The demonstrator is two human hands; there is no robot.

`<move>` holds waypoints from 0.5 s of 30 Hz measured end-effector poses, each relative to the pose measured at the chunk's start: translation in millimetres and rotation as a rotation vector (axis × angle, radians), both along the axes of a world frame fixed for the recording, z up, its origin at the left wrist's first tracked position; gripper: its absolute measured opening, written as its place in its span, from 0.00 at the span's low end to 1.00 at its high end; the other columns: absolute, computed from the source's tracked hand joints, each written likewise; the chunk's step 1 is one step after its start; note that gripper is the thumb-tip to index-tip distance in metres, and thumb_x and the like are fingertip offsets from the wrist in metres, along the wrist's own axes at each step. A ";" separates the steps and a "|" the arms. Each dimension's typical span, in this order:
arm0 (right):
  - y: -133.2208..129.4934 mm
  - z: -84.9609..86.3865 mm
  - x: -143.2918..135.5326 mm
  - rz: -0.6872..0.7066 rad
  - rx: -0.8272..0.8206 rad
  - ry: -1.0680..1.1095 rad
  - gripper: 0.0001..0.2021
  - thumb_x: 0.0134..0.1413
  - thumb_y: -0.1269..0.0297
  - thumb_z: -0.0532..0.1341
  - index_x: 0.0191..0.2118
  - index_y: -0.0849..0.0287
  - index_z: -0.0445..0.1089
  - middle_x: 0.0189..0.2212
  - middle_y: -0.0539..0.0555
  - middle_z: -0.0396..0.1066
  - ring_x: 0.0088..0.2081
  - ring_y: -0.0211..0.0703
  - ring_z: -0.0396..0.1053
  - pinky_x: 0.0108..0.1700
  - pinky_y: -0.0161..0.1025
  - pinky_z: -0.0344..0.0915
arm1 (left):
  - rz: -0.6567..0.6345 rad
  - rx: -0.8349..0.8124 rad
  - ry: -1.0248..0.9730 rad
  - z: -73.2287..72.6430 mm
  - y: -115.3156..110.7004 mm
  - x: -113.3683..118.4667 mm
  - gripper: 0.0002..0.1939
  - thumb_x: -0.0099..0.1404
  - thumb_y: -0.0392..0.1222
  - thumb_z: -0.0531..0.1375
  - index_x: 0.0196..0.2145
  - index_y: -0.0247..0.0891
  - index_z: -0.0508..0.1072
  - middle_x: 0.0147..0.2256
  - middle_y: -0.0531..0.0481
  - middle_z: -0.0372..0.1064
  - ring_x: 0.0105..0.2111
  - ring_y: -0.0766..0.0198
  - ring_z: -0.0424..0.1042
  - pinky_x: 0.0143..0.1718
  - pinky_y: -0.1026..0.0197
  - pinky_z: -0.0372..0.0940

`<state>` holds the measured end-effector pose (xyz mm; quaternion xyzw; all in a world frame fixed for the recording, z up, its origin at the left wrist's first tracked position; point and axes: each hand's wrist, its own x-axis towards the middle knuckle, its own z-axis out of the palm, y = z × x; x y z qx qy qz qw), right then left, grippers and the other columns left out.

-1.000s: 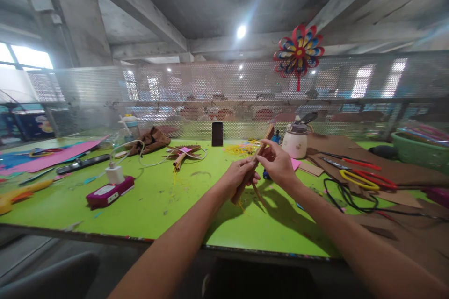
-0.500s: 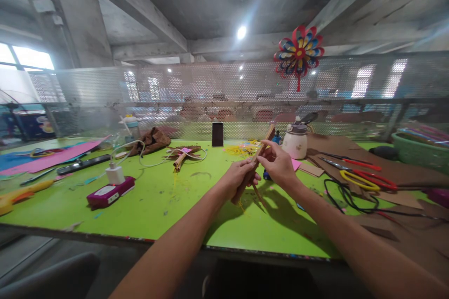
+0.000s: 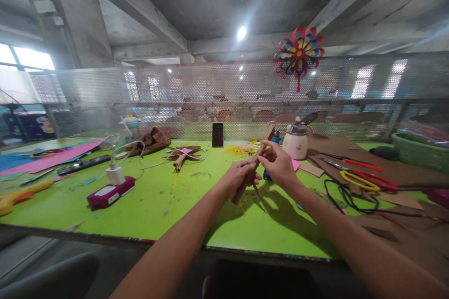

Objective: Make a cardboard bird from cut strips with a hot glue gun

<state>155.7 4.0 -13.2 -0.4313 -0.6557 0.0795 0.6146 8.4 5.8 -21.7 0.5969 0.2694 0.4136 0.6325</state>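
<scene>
Over the middle of the green table, my left hand (image 3: 240, 177) is closed around a brown paper roll (image 3: 269, 135), which tilts up and to the right. My right hand (image 3: 278, 161) pinches the same roll higher up, with thumb and fingertips. A narrow brown strip (image 3: 259, 195) hangs below the hands, and a few yellow strands (image 3: 242, 205) show at the roll's lower end. Parts of the roll are hidden behind my fingers. Beyond the hands lies a heap of yellow strands (image 3: 240, 150).
A white bottle (image 3: 295, 142) stands behind my right hand. To the right are yellow-handled scissors (image 3: 359, 181), a black cable (image 3: 351, 203) and brown paper (image 3: 336, 152). On the left sit a purple power strip (image 3: 111, 193) and a brown leaf-like paper piece (image 3: 185, 152). A phone (image 3: 217, 134) stands upright behind.
</scene>
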 end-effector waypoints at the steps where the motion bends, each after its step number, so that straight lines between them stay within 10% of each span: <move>1: 0.2 -0.2 0.0 0.003 0.001 0.003 0.22 0.43 0.65 0.60 0.48 0.63 0.64 0.25 0.51 0.67 0.27 0.40 0.66 0.31 0.39 0.66 | -0.003 -0.002 -0.001 -0.2 0.2 0.0 0.13 0.56 0.44 0.59 0.35 0.32 0.67 0.25 0.47 0.70 0.21 0.68 0.68 0.21 0.68 0.56; 15: 0.8 5.4 4.8 0.004 0.085 0.181 0.19 0.48 0.57 0.60 0.44 0.63 0.66 0.23 0.49 0.64 0.22 0.35 0.61 0.23 0.33 0.60 | -0.006 -0.105 -0.080 7.9 -3.9 -4.8 0.07 0.61 0.37 0.53 0.37 0.31 0.65 0.26 0.44 0.70 0.22 0.69 0.68 0.20 0.69 0.58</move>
